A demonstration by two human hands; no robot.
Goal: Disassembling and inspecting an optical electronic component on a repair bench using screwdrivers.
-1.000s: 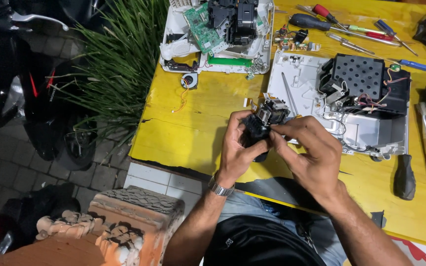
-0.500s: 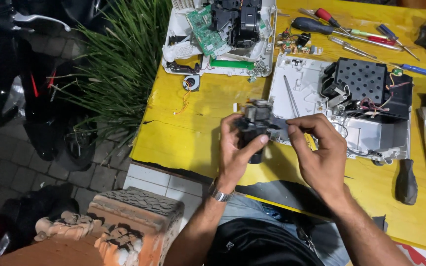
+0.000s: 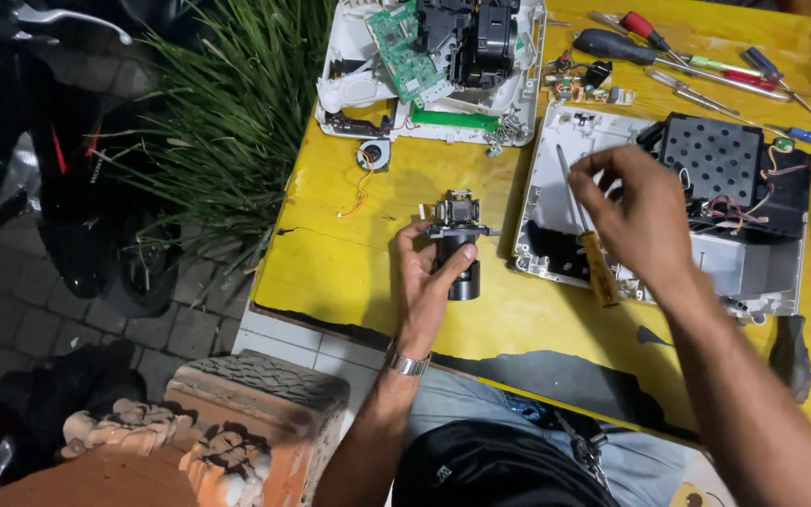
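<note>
Your left hand (image 3: 429,282) has its fingers clamped around a black lens block (image 3: 460,249), held upright just above the yellow table (image 3: 349,253). Your right hand (image 3: 645,221), fingers loosely curled, hovers over a screwdriver (image 3: 589,239) lying in the open white casing (image 3: 556,202). Beyond lie a green circuit board (image 3: 404,52) and more screwdrivers; grassy plants (image 3: 227,141) border the paved floor at the table's left edge.
</note>
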